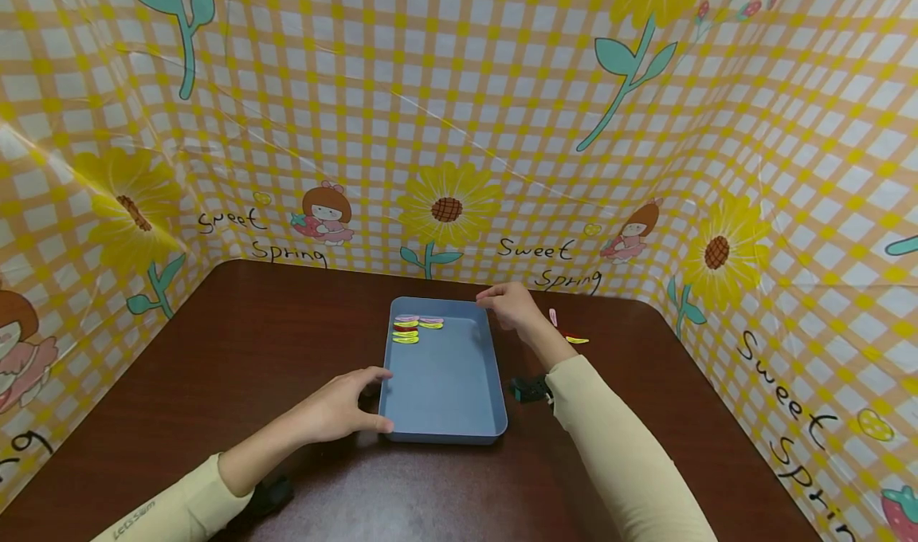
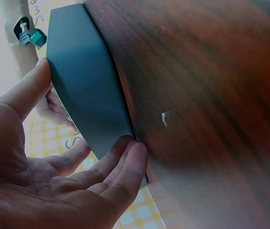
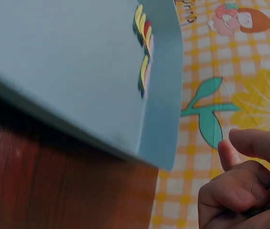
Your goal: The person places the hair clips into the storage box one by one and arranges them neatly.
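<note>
A blue-grey rectangular tray (image 1: 445, 398) holds several snap hair clips (image 1: 406, 329) in two columns at its far left; they are pink, yellow and red. At the tray's near left side, my left hand (image 1: 340, 405) holds the edge. Its thumb (image 2: 41, 76) meets the rim and its other fingertips (image 2: 137, 152) lie against the outer wall near the bottom. My right hand (image 1: 512, 307) is just outside the tray's far right corner. In the right wrist view its fingers (image 3: 235, 191) are loosely bent, with nothing visible between them.
Right of my right hand, a pink hair clip (image 1: 553, 317) and a yellow hair clip (image 1: 577, 340) lie on the dark wooden table (image 1: 287, 319), with a bit of red beside them. A checked, flowered cloth (image 1: 445, 127) rises behind and at both sides.
</note>
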